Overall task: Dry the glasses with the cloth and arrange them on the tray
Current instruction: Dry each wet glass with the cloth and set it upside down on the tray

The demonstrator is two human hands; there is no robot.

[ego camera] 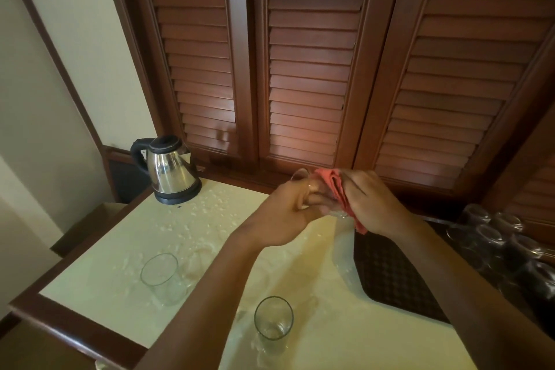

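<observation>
My left hand (282, 213) grips a clear drinking glass (312, 192) tilted above the bench, while my right hand (372, 204) pinches a red cloth (338, 189) against it. Two more clear glasses, one (163, 278) at left and one (273, 321) nearer me, stand upright on the wet cream bench (210, 219). The dark woven tray (390, 273) at right carries upturned glasses (495, 237). A steel kettle (168, 168) stands at the far corner.
</observation>
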